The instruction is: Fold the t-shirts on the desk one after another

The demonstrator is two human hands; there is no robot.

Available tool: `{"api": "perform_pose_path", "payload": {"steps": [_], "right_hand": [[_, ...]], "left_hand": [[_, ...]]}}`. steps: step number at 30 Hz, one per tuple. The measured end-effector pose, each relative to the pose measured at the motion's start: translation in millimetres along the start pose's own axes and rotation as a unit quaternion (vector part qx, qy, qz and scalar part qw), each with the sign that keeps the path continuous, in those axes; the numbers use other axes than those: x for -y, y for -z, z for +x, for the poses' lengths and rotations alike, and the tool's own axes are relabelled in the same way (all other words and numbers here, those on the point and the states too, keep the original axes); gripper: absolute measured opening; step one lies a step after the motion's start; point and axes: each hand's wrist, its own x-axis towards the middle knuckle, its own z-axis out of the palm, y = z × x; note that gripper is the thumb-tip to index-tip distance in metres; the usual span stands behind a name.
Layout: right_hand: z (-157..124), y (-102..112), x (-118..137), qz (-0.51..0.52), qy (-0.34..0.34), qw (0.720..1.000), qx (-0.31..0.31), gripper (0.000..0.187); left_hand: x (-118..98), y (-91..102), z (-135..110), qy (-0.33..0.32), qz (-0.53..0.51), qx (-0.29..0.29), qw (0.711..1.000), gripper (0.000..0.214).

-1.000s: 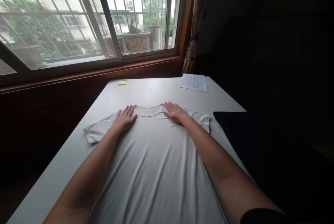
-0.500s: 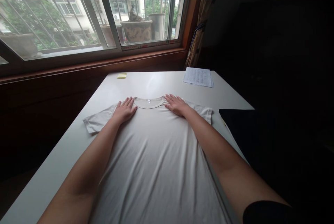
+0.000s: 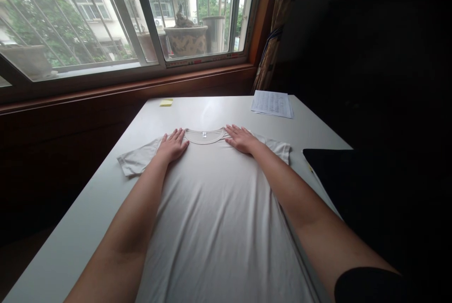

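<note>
A pale grey T-shirt [image 3: 215, 208] lies spread flat on a white table [image 3: 92, 218], its collar [image 3: 205, 137] pointing away from me toward the window. My left hand [image 3: 172, 146] rests palm down on the shirt's left shoulder, fingers stretched out beside the collar. On the right shoulder my right hand [image 3: 242, 139] lies flat too, fingers extended, just right of the collar. Both short sleeves stick out sideways past my wrists. Neither hand holds anything.
A sheet of printed paper [image 3: 272, 103] lies at the table's far right corner and a yellow sticky pad [image 3: 165, 102] at the far left edge. A dark object [image 3: 353, 185] covers the table's right side. A barred window [image 3: 123, 15] and curtain [image 3: 270, 58] stand behind.
Both hands have slid slightly farther up the shirt toward the collar, and the fabric looks smoother. The view has shifted a little to the right.
</note>
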Motion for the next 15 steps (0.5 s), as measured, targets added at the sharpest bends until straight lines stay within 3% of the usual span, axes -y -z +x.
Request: {"api": "perform_pose_path", "payload": {"steps": [15], "right_hand": [[-2.3,5.3,8.5,-0.028,-0.017,0.999,-0.012,0.072]], "left_hand": [[1.7,-1.5,5.6,-0.004,-0.001,-0.001,1.000,0.071]]}}
